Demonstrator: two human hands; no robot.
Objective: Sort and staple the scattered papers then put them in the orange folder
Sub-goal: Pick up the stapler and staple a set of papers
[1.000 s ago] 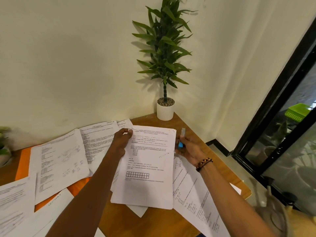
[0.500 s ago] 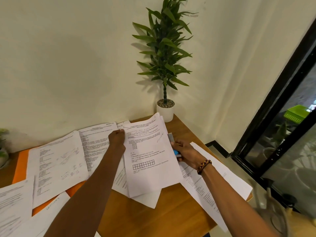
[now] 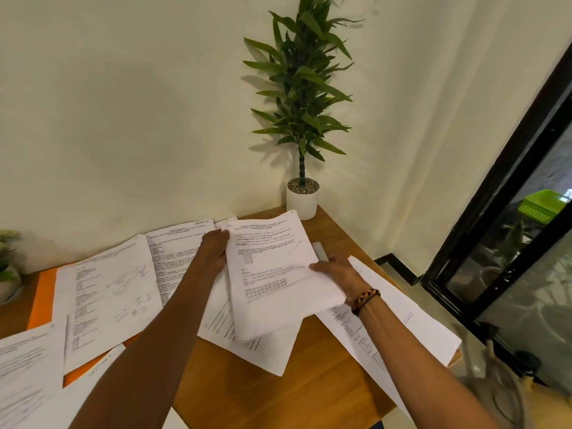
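Above the table's [image 3: 309,394] right half, the left hand [image 3: 213,250] pinches the paper sheaf's [image 3: 272,274] left edge, the right hand [image 3: 337,272] grips its right edge, and the orange folder [image 3: 43,300] lies under scattered papers [image 3: 108,305] near the left edge

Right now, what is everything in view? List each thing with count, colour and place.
held sheaf of papers: one, white, printed, raised over the table middle, both hands on it
loose papers: several, white, spread across the table
orange folder: one, orange, left, mostly under papers
stapler: one, grey, behind the sheaf's right edge, mostly hidden
table: one, brown wood
potted plant: one, green in a white pot, far table corner
second plant: one, partly seen, left edge
green basket: one, behind the glass, right
bracelet: one, beaded, right wrist
left hand: grips sheaf's left edge
right hand: grips sheaf's right edge
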